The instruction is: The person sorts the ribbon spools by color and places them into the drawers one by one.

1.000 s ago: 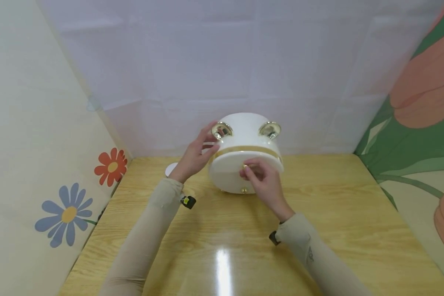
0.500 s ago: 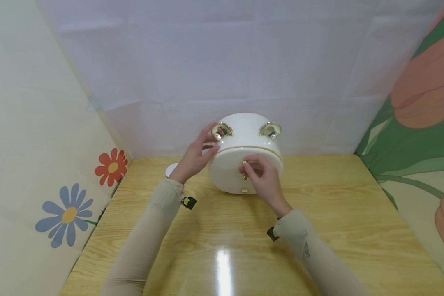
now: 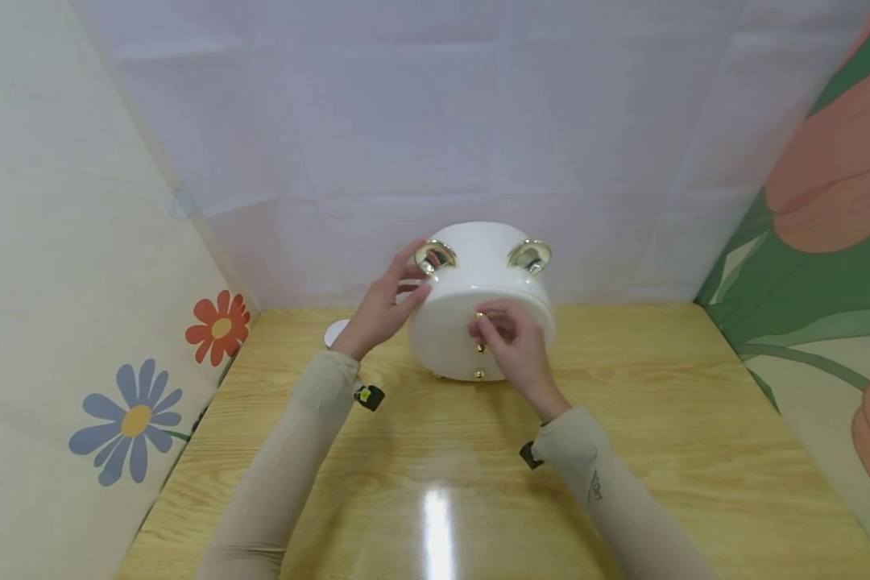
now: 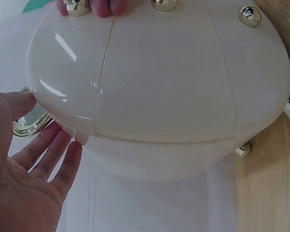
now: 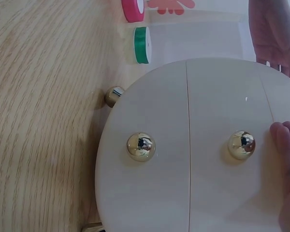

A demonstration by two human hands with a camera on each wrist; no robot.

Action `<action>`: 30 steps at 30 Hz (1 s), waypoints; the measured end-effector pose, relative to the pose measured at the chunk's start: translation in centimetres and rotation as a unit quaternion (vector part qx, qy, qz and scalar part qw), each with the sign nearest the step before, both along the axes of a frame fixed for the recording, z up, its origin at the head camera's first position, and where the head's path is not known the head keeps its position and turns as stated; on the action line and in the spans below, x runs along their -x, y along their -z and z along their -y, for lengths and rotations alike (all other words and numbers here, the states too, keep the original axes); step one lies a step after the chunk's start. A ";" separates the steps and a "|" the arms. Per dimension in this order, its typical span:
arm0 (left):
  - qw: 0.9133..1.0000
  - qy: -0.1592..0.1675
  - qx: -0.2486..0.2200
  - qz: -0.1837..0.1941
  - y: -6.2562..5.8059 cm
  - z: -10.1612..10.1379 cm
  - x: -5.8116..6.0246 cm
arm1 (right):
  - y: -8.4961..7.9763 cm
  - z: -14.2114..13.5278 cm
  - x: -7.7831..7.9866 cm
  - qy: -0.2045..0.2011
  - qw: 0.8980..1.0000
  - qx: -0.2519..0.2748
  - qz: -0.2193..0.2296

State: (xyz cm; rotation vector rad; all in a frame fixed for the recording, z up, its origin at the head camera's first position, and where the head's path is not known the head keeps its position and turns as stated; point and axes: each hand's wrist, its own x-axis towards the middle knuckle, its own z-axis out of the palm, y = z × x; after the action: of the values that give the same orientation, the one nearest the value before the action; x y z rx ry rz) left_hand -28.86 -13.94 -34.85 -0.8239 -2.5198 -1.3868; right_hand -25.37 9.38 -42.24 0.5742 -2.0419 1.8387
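Observation:
A glossy white jewelry box (image 3: 445, 338) with gold ears and drawer fronts stands on the table. My right hand (image 3: 518, 346) pinches the top gold knob (image 4: 77, 7), its fingers on both sides of it. Below are a middle knob (image 5: 241, 145) and a bottom knob (image 5: 141, 146). The top drawer front lies flush with the body; only thin seams show. My left hand (image 3: 384, 310) rests against the box's left side by the left ear (image 3: 435, 256), thumb at the front edge, other fingers extended along the side, as the left wrist view shows.
A green ribbon spool (image 5: 141, 45) and a pink one (image 5: 133, 10) stand on the box's left. The wooden table (image 3: 406, 467) meets a white cloth backdrop (image 3: 377, 121) behind the box. Floral panels (image 3: 826, 242) flank both sides.
The right hand has moved slightly away from me with the knob, and the top drawer has slid in: the gold band behind its front has narrowed and vanished. The left hand stays put.

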 end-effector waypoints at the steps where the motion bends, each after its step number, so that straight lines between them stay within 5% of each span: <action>1: 1.000 -0.001 0.001 -0.001 0.2 0.1 0.2 | 0.0 0.0 0.0 -0.001 1.000 -0.001 0.000; 7: 1.000 0.000 -0.002 -0.011 2.0 0.7 2.1 | -0.1 -0.1 0.1 -0.005 1.000 -0.001 0.005; 30: 1.000 0.006 0.013 -0.025 2.0 1.0 2.2 | 0.1 -2.7 -0.1 -0.023 0.999 -0.024 0.002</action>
State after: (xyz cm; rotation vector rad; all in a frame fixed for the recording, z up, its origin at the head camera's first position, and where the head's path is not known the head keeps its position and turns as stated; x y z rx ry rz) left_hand -31.05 -14.92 -36.86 -0.8679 -2.5044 -1.3228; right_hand -25.22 12.10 -42.36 0.6363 -2.0967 1.8227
